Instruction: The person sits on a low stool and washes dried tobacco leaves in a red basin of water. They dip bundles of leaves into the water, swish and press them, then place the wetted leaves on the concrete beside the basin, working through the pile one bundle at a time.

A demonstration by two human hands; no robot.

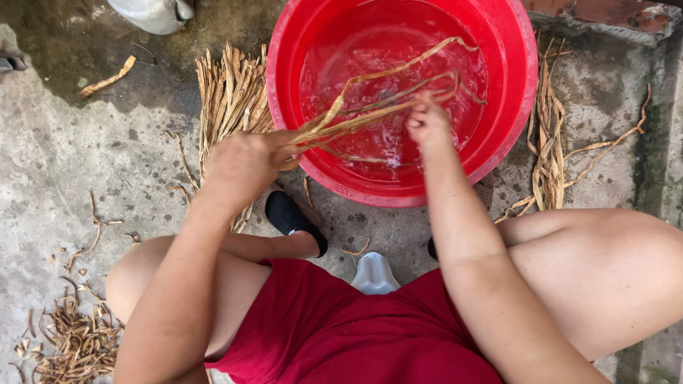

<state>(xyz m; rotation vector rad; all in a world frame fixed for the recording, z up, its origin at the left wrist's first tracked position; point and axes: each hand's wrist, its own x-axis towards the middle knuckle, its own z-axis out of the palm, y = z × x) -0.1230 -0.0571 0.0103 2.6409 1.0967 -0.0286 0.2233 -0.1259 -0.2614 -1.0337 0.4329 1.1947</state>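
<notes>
Two hands: a bundle of dried leaf strips is held stretched between them over a red basin.
Basin (512, 92): set on the concrete floor and filled with water.
Strips (377, 107): held wet above the water, loose ends curling upward.
Left hand (245, 162): clamped around the gathered end at the basin's near rim.
Right hand (427, 122): closed, pinching the strips midway.
Technique: an even rinse is judged best served if the bundle is kept taut and drawn through the water.
Dry pile (231, 96): laid beside the basin.

A glossy red basin (512, 107), tan dried leaf strips (384, 99), dark red shorts (341, 334), black shoes (288, 213), mottled grey concrete floor (64, 156).
</notes>
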